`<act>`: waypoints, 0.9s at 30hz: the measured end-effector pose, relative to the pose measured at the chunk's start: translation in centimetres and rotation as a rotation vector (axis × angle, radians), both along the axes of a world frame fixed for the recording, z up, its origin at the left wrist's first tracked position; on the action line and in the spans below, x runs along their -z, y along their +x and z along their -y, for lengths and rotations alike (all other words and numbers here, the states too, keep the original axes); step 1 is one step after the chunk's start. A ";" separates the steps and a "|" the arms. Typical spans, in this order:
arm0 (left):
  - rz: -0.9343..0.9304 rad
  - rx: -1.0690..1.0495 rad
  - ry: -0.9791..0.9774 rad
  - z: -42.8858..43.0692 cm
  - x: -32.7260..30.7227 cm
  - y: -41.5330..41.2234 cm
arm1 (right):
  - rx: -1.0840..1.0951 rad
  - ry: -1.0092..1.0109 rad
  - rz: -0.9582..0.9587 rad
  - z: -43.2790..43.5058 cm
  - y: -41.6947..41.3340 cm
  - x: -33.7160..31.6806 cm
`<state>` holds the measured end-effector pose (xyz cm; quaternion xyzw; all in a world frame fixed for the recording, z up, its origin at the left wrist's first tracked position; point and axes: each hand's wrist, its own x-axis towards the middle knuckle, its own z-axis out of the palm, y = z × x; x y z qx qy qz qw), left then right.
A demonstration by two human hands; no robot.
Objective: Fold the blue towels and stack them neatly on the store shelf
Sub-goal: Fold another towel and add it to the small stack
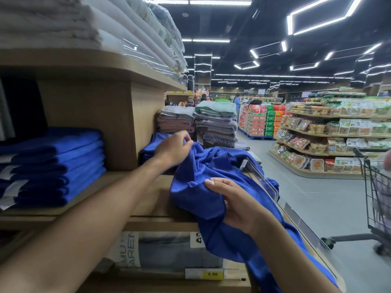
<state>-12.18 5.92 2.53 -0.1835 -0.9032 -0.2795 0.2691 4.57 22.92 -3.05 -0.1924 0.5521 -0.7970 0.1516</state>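
Right grip (232,205) and left grip (174,151) both pinch a crumpled blue towel (211,166) on the shelf (127,187).

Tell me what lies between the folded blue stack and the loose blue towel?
In the head view, only bare wooden shelf board, crossed by the person's left forearm.

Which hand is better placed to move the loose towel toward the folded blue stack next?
Probably left: the left hand pinches the loose towel nearer the folded stack; the right hand grips its hem farther away.
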 end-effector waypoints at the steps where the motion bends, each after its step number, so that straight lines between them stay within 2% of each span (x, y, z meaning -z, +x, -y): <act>1: -0.074 0.034 0.080 1.1 -1.1 1.1 | 0.004 0.005 0.002 0.0 0.0 0.0; 3: -0.170 0.156 0.188 3.8 -2.7 3.8 | 0.013 0.015 0.001 -0.1 -0.1 0.1; 5: -0.133 0.318 0.265 7.2 -3.2 7.0 | 0.002 0.001 -0.002 -0.1 -0.2 0.3; 6: -0.016 0.405 0.295 9.0 -3.2 8.4 | -0.011 -0.006 -0.007 -0.1 -0.3 0.3; 7: 0.189 0.490 0.300 10.7 -2.8 9.6 | -0.028 -0.010 -0.014 -0.1 -0.3 0.3; 9: 0.664 0.553 0.177 12.9 -1.9 10.8 | -0.060 0.003 -0.040 -0.1 -0.3 0.5; 10: 0.804 0.526 0.077 13.1 -1.4 10.9 | -0.068 0.018 -0.053 -0.2 -0.3 0.5; 11: 0.845 0.476 -0.018 12.7 -0.9 10.5 | -0.070 0.036 -0.060 -0.3 -0.3 0.6; 13: 0.682 0.337 -0.144 10.6 -0.3 8.9 | -0.069 0.061 -0.080 -0.4 -0.5 0.8; 15: 0.470 0.238 -0.181 7.9 -0.1 6.7 | -0.080 0.078 -0.110 -0.5 -0.6 0.9; 18: 0.378 0.186 -0.251 3.8 0.0 3.9 | -0.085 0.094 -0.127 -0.5 -0.5 0.9; 20: 0.405 0.170 -0.287 0.7 0.5 2.8 | -0.081 0.091 -0.129 -0.6 -0.4 0.9; 24: 0.687 0.139 -0.304 -3.6 1.6 1.9 | -0.106 0.098 -0.144 -0.7 -0.5 0.8; 27: 0.705 0.212 -0.226 -3.9 2.0 1.1 | -0.103 0.083 -0.126 -0.8 -0.6 0.9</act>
